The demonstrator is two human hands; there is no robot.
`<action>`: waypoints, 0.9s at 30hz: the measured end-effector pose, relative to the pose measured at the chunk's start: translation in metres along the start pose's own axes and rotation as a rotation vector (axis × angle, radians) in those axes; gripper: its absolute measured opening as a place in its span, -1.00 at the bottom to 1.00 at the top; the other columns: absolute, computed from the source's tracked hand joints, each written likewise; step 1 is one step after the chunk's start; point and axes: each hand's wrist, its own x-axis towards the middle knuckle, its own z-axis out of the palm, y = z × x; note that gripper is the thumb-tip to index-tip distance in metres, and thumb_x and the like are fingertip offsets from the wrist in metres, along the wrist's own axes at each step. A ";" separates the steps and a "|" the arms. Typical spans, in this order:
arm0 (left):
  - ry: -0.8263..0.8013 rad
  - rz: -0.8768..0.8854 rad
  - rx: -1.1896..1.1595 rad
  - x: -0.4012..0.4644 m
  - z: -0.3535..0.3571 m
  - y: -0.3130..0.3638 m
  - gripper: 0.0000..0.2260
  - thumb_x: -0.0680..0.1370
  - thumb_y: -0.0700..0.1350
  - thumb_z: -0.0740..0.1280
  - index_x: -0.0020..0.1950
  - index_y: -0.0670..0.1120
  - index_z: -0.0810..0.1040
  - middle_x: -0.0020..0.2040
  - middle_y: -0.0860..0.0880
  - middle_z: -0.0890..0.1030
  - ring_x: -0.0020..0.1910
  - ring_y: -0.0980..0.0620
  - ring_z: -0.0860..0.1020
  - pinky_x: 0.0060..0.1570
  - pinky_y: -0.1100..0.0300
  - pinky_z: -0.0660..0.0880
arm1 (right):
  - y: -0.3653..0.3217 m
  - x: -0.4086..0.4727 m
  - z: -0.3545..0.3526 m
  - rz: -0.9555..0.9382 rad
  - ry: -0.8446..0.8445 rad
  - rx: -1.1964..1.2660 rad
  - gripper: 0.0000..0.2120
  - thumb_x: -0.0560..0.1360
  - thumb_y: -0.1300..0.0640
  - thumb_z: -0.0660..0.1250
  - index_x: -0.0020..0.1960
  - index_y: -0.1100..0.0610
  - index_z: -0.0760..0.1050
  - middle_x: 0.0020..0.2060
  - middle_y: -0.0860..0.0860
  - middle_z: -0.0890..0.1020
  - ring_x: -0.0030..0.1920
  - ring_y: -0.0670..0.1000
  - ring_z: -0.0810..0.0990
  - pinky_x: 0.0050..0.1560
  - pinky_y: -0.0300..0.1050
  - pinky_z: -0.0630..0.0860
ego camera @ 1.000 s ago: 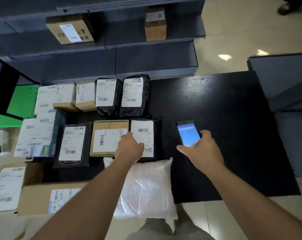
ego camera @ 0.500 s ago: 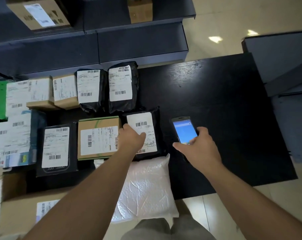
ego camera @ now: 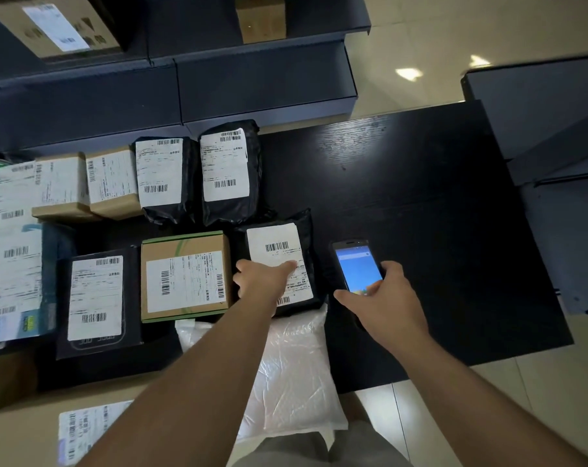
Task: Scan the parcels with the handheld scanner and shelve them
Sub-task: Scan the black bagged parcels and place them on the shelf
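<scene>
A person works over a black table [ego camera: 420,203] pushed up against dark shelving [ego camera: 252,82], where two cardboard boxes [ego camera: 60,25] sit already stowed on the upper tier. Taking the table as the landmark: its left half is covered with labelled parcels in rows, its right half bare, and a white padded bag [ego camera: 296,375] overhangs its near edge. Among the parcels, a tan box [ego camera: 185,274] lies left of centre, with two black mailers [ego camera: 230,170] behind it toward the shelving.

The parcel in hand is a black poly mailer [ego camera: 281,261] at the table's middle, just right of the tan box and touching the white bag's far end. Its long axis runs away from the person, toward the shelving, with the label face up and barcodes near the far and near ends. The left hand [ego camera: 262,281] rests on that label, index finger stretched across it and the other fingers curled at the mailer's left edge. The right hand [ego camera: 383,298] grips the handheld scanner [ego camera: 358,267] just right of the mailer, screen lit and facing up, its head pointing toward the shelving.

The mailer lies directly beneath the left hand, a short swing leftward from the scanner; the scan likely turns on angling the device over the label's upper barcode.
</scene>
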 end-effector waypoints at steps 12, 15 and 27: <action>-0.193 0.106 -0.276 -0.034 -0.026 -0.007 -0.44 0.31 0.10 0.69 0.22 -0.08 0.64 0.00 -0.01 0.75 -0.07 -0.03 0.74 -0.31 0.14 0.64 | -0.007 -0.026 -0.022 -0.061 0.032 0.014 -0.11 0.34 -0.21 0.61 0.50 0.00 0.24 0.02 -0.11 0.49 -0.10 -0.06 0.58 -0.07 0.09 0.69; -0.203 0.161 -0.339 -0.039 -0.028 -0.011 -0.17 0.08 0.22 0.69 0.26 -0.06 0.60 0.05 -0.04 0.75 -0.06 -0.07 0.76 -0.21 -0.01 0.72 | -0.009 -0.038 -0.034 -0.098 0.054 0.032 -0.16 0.34 -0.19 0.61 0.46 0.00 0.27 -0.01 -0.13 0.49 -0.15 -0.07 0.59 -0.11 0.06 0.69; -0.233 0.369 -0.521 -0.143 -0.062 -0.004 -0.51 0.33 -0.16 0.42 0.27 -0.10 0.58 0.08 -0.17 0.75 -0.06 -0.20 0.76 -0.14 -0.26 0.70 | -0.008 -0.086 -0.106 -0.340 0.037 0.062 -0.25 0.31 -0.20 0.59 0.35 0.00 0.34 -0.03 -0.10 0.56 -0.11 -0.08 0.62 -0.11 0.05 0.67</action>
